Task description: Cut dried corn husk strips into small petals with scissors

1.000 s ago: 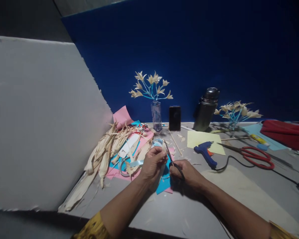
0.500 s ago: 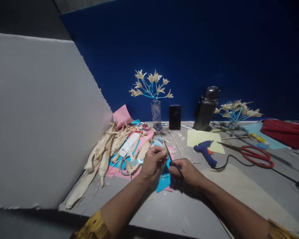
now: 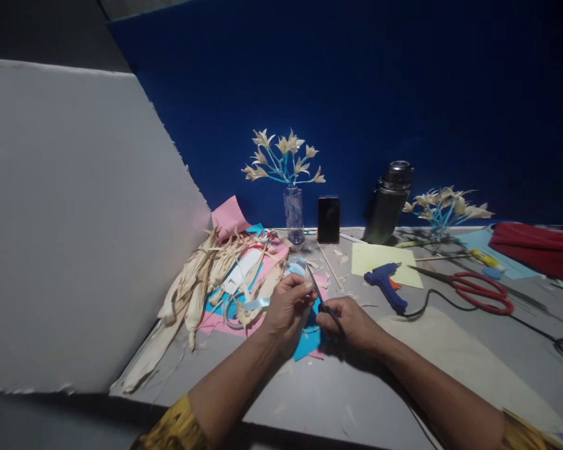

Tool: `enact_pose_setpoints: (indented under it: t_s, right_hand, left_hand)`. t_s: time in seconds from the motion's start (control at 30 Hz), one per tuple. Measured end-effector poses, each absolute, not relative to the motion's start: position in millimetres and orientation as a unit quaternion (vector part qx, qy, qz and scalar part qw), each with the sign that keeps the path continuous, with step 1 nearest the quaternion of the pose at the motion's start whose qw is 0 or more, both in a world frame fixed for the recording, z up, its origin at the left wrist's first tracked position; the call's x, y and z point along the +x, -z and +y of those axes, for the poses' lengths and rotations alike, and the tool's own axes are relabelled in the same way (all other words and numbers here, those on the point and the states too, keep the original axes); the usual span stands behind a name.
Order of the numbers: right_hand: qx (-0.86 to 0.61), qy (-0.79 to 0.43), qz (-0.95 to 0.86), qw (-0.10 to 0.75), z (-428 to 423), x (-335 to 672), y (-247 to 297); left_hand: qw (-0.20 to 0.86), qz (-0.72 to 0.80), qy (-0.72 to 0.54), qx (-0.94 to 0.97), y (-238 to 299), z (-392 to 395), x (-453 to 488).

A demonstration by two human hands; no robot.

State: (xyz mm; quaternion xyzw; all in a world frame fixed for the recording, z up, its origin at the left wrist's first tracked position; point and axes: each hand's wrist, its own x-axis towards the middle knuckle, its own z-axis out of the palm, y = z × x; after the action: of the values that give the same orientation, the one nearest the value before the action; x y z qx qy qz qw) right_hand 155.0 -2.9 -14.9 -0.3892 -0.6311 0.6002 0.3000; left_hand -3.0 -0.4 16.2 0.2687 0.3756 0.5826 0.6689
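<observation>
My left hand (image 3: 285, 304) is closed on a pale strip of dried corn husk (image 3: 298, 325) that hangs down below the fist. My right hand (image 3: 349, 322) grips small black-handled scissors (image 3: 319, 295), whose blades point up and to the left and meet the husk at my left fingertips. Both hands hover over blue and pink paper sheets (image 3: 308, 340) lying on the grey table (image 3: 319, 394).
A heap of corn husks (image 3: 201, 284) lies left of my hands beside a white board (image 3: 75, 225). At the back stand a vase of husk flowers (image 3: 288, 187), a phone (image 3: 329, 220) and a metal flask (image 3: 388, 203). To the right lie a blue glue gun (image 3: 385, 286) and red scissors (image 3: 478, 289).
Both hands stay almost in place at the husk; the scissors' blades have shifted slightly. The view has drifted a little.
</observation>
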Motion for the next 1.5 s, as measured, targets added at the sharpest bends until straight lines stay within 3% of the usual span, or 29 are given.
enact_pose_setpoints:
  t_s: [1.17,1.5]
  right_hand:
    - [-0.429,-0.607,-0.612,0.269,-4.9,160.6,4.7]
    - [-0.366,-0.622,-0.629,0.289,-3.4,160.5,12.4]
  left_hand:
    - [0.716,0.327,-0.556,0.266,-10.5,3.3,-13.1]
    - [0.711,0.35,-0.547,0.27,-13.3,3.2,-9.7]
